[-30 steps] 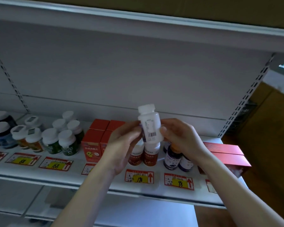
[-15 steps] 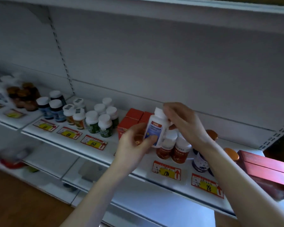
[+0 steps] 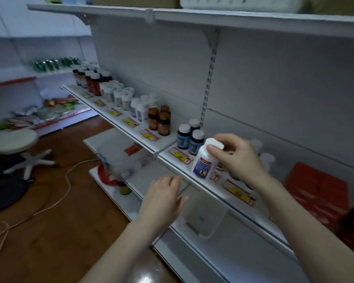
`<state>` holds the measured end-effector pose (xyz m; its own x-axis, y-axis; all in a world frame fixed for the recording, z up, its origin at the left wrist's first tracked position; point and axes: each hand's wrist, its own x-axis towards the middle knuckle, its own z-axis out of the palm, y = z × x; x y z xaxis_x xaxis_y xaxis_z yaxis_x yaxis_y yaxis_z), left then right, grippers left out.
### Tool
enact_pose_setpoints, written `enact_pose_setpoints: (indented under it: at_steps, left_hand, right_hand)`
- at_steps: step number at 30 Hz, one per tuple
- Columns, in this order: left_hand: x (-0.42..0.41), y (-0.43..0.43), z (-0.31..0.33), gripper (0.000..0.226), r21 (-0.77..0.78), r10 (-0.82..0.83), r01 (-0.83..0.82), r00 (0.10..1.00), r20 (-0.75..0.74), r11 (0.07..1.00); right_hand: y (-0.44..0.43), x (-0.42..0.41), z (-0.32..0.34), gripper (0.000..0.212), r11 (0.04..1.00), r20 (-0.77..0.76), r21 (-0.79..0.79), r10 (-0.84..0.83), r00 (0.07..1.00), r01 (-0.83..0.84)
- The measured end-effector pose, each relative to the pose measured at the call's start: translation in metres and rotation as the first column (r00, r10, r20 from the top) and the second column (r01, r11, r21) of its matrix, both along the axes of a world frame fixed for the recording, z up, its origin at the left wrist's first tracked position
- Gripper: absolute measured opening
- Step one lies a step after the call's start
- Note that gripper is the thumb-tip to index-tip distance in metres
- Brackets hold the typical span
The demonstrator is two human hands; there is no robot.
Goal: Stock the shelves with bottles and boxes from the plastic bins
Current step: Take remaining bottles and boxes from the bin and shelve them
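White bottle [image 3: 202,162] is the mark. Nearer than it, the left hand [image 3: 164,199] hovers with fingers relaxed, holding nothing. The bottle itself tilts over the shelf [image 3: 204,186] front edge, and the right hand [image 3: 239,160] pinches its white cap [image 3: 214,142]. The print on its blue label is too small to read. Just behind it stand dark blue-labelled bottles [image 3: 189,139], and farther left are amber bottles [image 3: 159,121]. The price tags [image 3: 180,155] beside it are illegible.

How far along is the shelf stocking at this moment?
Done: the middle shelf carries amber bottles, other bottles and red boxes. In hand: the right hand grips a white bottle by its cap, tilted at the shelf's front edge; the left hand is open and empty. Left: placing this bottle; the clear plastic bin below is too blurred to judge.
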<state>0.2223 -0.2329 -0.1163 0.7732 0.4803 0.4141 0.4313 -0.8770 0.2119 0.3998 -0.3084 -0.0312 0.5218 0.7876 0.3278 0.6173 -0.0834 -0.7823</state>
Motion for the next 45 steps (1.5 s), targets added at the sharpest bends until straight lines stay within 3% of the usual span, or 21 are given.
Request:
enact_pose_setpoints:
  at_steps: [3, 7, 14, 21, 25, 34, 40, 45]
  left_hand:
    - [-0.055, 0.06, -0.012, 0.037, 0.051, 0.085, -0.078, 0.986, -0.143, 0.996]
    - [-0.112, 0.124, -0.015, 0.039, 0.043, 0.168, -0.162, 0.962, -0.215, 0.986]
    - [-0.134, 0.215, -0.017, 0.044, 0.059, 0.207, -0.198, 0.953, -0.222, 0.978]
    - [-0.105, 0.318, -0.018, 0.041, 0.13, 0.143, -0.121, 0.975, -0.169, 0.984]
    - [-0.082, 0.369, -0.02, 0.046, 0.131, 0.06, -0.037, 0.981, -0.182, 0.991]
    - [-0.033, 0.451, -0.023, 0.048, 0.113, -0.173, 0.192, 0.972, -0.158, 0.975]
    - [-0.013, 0.491, -0.034, 0.043, 0.083, -0.403, 0.413, 0.908, -0.116, 0.907]
    - [-0.008, 0.513, -0.058, 0.04, 0.064, -0.461, 0.465, 0.885, -0.064, 0.883]
  right_hand:
    - [0.066, -0.042, -0.003, 0.021, 1.0, 0.051, -0.007, 0.029, 0.998, -0.028]
    - [0.147, -0.086, -0.001, 0.023, 0.996, 0.048, -0.014, 0.089, 0.995, -0.089]
    - [0.26, -0.112, -0.002, 0.026, 0.99, 0.08, -0.04, 0.135, 0.988, -0.132]
    - [0.359, -0.092, -0.007, 0.025, 0.996, 0.058, -0.029, 0.091, 0.994, -0.09]
    - [0.405, -0.073, 0.001, 0.018, 1.0, 0.075, -0.023, -0.002, 0.997, 0.004]
    - [0.459, -0.036, 0.02, 0.033, 0.974, 0.097, 0.026, -0.227, 0.969, 0.226]
    - [0.465, -0.022, 0.022, 0.04, 0.879, 0.115, 0.029, -0.475, 0.872, 0.475]
    - [0.461, -0.004, 0.027, 0.044, 0.769, 0.146, 0.01, -0.634, 0.76, 0.639]
